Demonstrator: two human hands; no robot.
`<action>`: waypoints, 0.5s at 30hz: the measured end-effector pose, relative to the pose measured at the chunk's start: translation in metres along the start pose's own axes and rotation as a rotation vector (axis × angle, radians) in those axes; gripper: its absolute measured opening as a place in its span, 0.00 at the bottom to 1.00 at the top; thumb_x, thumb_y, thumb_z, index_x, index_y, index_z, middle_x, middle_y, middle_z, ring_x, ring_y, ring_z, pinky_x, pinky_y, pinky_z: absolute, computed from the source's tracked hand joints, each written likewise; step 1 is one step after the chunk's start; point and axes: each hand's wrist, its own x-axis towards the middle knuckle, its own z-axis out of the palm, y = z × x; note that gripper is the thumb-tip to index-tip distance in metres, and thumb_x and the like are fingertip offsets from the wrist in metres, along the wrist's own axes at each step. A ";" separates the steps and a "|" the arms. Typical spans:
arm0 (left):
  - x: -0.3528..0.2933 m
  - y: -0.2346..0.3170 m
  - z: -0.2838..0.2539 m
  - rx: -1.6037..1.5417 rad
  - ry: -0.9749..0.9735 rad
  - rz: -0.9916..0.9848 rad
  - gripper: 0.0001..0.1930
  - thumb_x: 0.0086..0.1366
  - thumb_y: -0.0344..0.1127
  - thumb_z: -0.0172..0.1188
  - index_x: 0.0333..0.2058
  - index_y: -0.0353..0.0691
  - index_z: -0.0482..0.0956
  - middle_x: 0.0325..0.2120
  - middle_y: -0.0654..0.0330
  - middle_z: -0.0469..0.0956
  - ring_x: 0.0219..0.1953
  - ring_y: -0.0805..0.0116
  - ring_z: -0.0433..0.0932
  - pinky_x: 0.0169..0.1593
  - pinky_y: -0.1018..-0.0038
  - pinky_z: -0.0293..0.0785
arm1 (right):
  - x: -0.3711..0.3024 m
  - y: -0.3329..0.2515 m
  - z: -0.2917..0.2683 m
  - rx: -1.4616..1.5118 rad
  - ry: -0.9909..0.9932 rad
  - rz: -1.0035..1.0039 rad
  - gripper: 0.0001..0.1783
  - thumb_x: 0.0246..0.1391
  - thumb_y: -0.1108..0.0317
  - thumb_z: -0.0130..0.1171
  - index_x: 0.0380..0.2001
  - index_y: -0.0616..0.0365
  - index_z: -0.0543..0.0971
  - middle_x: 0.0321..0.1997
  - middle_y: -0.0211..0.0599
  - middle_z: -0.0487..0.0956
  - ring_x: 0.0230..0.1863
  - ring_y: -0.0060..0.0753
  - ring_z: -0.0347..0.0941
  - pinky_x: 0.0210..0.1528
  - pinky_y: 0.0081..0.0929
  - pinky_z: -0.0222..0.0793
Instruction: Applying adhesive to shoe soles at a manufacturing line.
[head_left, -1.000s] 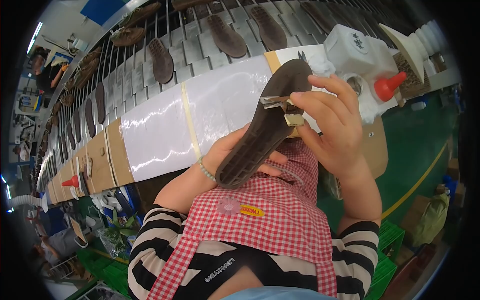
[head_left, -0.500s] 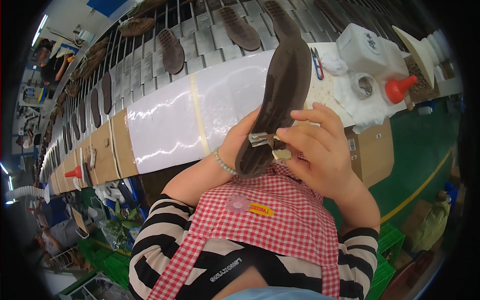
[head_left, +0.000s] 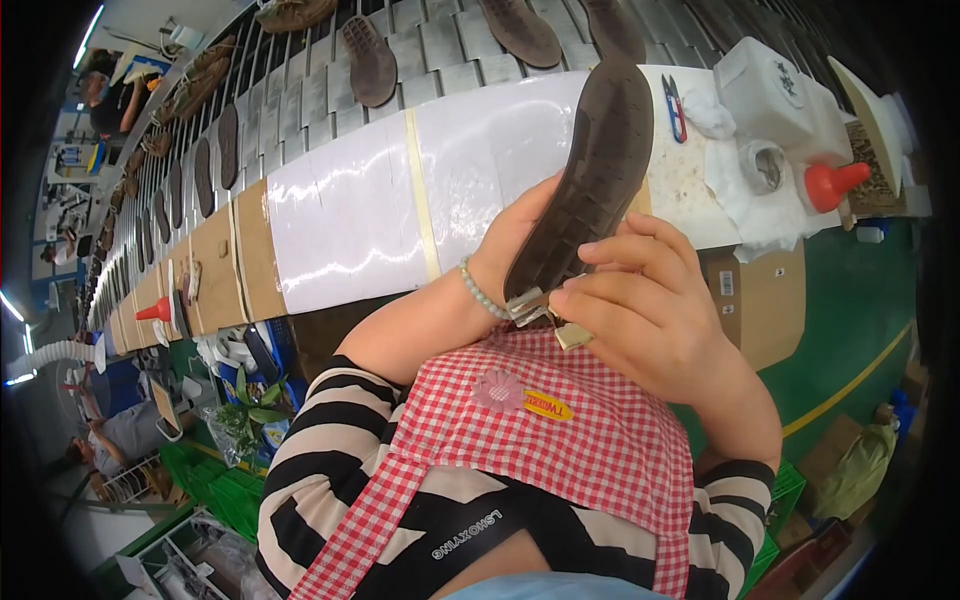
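Note:
My left hand [head_left: 512, 236] grips a dark brown shoe sole [head_left: 606, 140] from its left side. The sole points away from me, and its inner face shows a grid of ribs and hollows. Between the fingertips of my right hand [head_left: 650, 300] is a small tool with a silvery flat end [head_left: 526, 306] and a pale yellow block [head_left: 573, 336]; its exact kind I cannot make out. The silvery end sits at the sole's near tip. Part of the tool is hidden behind my right fingers.
Beyond the white-covered table [head_left: 345, 225] runs a slatted metal conveyor [head_left: 440, 60] with several soles [head_left: 368, 62] and shoes. At right are thread snips [head_left: 674, 108], a white plastic container [head_left: 762, 92], a tape roll [head_left: 764, 168] and a red nozzle cap [head_left: 836, 186].
The silvery end has gone from over the sole's inner face to its near tip. The sole sits farther from me, with less of its near end showing beyond the tool. The whole view has shifted.

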 end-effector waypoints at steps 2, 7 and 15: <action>0.000 0.000 0.001 -0.004 -0.038 -0.044 0.20 0.79 0.42 0.39 0.54 0.34 0.73 0.45 0.52 0.80 0.42 0.63 0.82 0.46 0.71 0.81 | 0.000 0.000 -0.002 -0.045 -0.035 -0.058 0.14 0.45 0.67 0.65 0.39 0.50 0.86 0.38 0.25 0.82 0.52 0.33 0.76 0.66 0.49 0.62; -0.002 -0.001 0.007 -0.064 0.086 -0.164 0.21 0.79 0.43 0.40 0.55 0.33 0.73 0.45 0.50 0.81 0.42 0.61 0.83 0.46 0.68 0.83 | 0.001 0.002 -0.012 -0.077 -0.101 -0.102 0.13 0.46 0.66 0.64 0.38 0.47 0.86 0.39 0.24 0.82 0.53 0.31 0.75 0.67 0.48 0.62; -0.001 0.000 0.005 -0.200 -0.084 -0.189 0.23 0.78 0.44 0.40 0.58 0.32 0.72 0.50 0.46 0.79 0.52 0.53 0.80 0.50 0.60 0.83 | -0.002 -0.009 -0.037 -0.215 -0.146 -0.071 0.17 0.43 0.67 0.68 0.40 0.45 0.85 0.41 0.24 0.84 0.53 0.35 0.76 0.65 0.51 0.64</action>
